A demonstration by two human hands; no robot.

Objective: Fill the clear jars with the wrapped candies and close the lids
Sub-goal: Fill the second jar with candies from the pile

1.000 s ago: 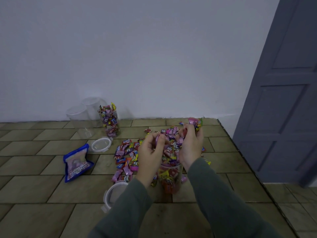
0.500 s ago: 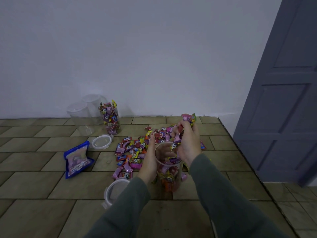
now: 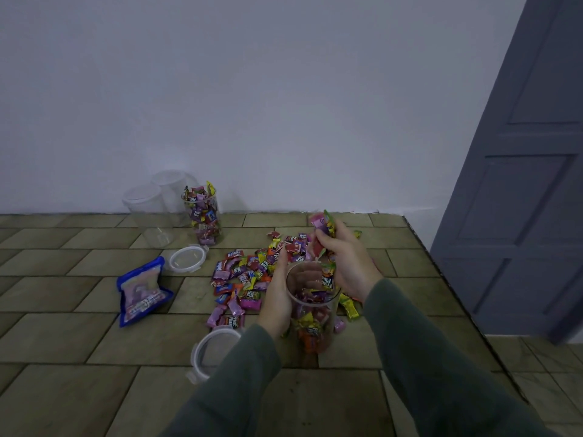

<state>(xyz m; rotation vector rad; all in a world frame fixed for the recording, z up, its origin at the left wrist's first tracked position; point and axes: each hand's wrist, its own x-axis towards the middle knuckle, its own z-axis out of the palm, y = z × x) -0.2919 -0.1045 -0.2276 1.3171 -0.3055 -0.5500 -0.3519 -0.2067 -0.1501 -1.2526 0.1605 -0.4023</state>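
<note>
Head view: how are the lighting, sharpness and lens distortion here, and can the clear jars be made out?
Head view: dim, flat light with soft shadows; a wide-angle lens leans the door; candy wrappers are soft, few labels legible; the empty jars near the wall are faint against it; the jar beside the left hand shows mainly by its rim; the right hand grips candies.

Jars: four, three by wall [image 3: 284, 105] – two empty [image 3: 148, 216] [image 3: 170, 190], one full [image 3: 203, 216] – one further out [image 3: 312, 313]. Lids: two [image 3: 186, 258] [image 3: 214, 351]. Blue bag [image 3: 140, 291]: one. Candies [image 3: 243, 275]: too many to count.
</note>
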